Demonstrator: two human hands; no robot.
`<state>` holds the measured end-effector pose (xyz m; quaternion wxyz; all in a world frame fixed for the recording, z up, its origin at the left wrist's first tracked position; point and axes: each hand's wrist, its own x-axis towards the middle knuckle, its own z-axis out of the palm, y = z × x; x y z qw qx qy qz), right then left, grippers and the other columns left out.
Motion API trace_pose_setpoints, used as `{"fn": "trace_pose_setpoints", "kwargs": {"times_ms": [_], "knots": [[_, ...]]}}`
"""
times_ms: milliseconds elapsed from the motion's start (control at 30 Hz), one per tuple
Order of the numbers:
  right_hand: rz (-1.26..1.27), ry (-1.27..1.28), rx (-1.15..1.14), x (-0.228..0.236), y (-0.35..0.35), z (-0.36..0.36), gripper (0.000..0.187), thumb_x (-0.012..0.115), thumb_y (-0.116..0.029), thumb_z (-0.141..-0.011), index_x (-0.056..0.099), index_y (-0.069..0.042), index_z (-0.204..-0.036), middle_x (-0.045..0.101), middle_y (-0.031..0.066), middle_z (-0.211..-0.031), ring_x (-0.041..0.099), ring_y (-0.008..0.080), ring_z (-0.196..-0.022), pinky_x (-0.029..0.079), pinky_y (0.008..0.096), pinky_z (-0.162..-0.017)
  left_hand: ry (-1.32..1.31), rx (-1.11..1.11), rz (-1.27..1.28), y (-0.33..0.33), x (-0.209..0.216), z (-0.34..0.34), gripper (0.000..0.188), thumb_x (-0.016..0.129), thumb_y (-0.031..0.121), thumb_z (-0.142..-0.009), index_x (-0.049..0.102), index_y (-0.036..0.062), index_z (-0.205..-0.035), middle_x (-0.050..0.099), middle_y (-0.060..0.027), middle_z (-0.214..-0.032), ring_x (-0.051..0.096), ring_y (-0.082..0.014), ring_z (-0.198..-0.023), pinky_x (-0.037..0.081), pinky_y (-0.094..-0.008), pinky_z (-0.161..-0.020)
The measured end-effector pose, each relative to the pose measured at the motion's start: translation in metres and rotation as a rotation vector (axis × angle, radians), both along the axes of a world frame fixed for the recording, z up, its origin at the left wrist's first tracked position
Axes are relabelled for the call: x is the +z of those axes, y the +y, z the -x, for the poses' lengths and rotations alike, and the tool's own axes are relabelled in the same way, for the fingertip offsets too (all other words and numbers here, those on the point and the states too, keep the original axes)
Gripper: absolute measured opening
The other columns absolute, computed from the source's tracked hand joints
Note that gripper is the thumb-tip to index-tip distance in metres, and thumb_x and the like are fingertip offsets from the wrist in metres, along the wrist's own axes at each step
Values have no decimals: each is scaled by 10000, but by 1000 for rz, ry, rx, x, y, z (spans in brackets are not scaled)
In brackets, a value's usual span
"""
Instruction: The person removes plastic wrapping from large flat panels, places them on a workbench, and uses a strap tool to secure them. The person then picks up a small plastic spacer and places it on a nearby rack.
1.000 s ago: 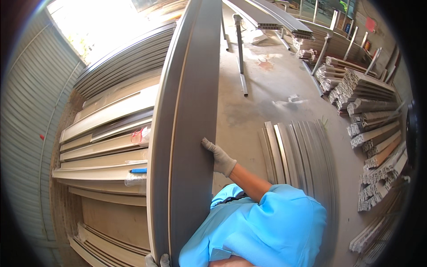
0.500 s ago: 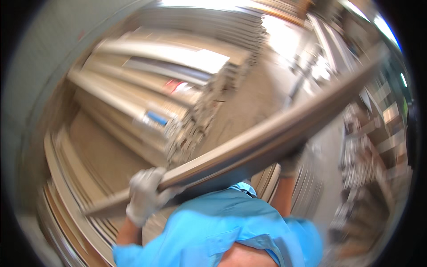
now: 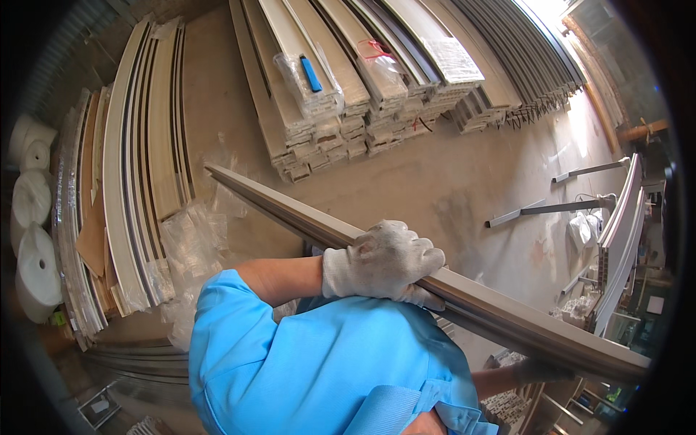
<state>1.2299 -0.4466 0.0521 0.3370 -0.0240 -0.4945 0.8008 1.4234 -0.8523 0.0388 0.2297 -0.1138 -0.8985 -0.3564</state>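
A long, grooved profile bar (image 3: pixel 507 302), pale on top and brown-grey along its side, slants across in front of me. Its narrow far end lies to the left, and its wide near end is at the lower right. My left hand (image 3: pixel 388 257), in an off-white work glove, is closed over the bar's upper edge near the middle, thumb on the near side. Farther right, my right hand (image 3: pixel 542 371) sits in shadow against the bar's underside, holding it from below. Its fingers are mostly hidden by the bar.
Stacked long profiles (image 3: pixel 326 138) lie on the floor ahead, a blue object (image 3: pixel 310 74) on top. More profiles (image 3: pixel 148 167) lie at left beside crumpled plastic film (image 3: pixel 192 243) and white rolls (image 3: pixel 36 268). Metal rack arms (image 3: pixel 544 209) jut out at right, near upright panels (image 3: pixel 616 246).
My view has turned, so the floor stacks appear farther right. The bar rose toward the right before and now slopes down that way. Both hands have stayed with it.
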Motion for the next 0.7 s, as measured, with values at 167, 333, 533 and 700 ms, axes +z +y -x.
{"fn": "trace_pose_setpoints", "kwargs": {"times_ms": [167,333,533,700], "knots": [[-306,78,-243,31,38,3,748,608,-497,-918,380,-8,-1435,485,214,-1394,506,360,-1270,390,499,-1094,89,-10,-19,18,-8,23,545,753,581,-719,575,69,-778,577,-75,-660,617,-272,-598,481,-389,-568],[-929,195,-681,56,81,-9,720,600,-478,-926,386,8,-1412,499,224,-1359,528,359,-1241,413,486,-1071,190,-86,-93,36,-11,58,568,827,560,-633,568,67,-747,525,-68,-603,542,-270,-517,415,-387,-523],[-1150,131,-953,79,117,-52,687,590,-454,-935,392,28,-1383,516,236,-1316,555,358,-1206,440,471,-1043,179,-263,-177,72,-32,93,609,750,636,-709,536,67,-740,496,-73,-592,511,-269,-500,402,-389,-500],[-1312,40,-1156,85,140,-94,661,582,-434,-943,397,44,-1360,530,247,-1281,578,357,-1177,463,458,-1019,171,-400,-218,98,-51,130,594,767,617,-698,544,68,-745,518,-73,-605,540,-268,-521,421,-377,-517]]}}
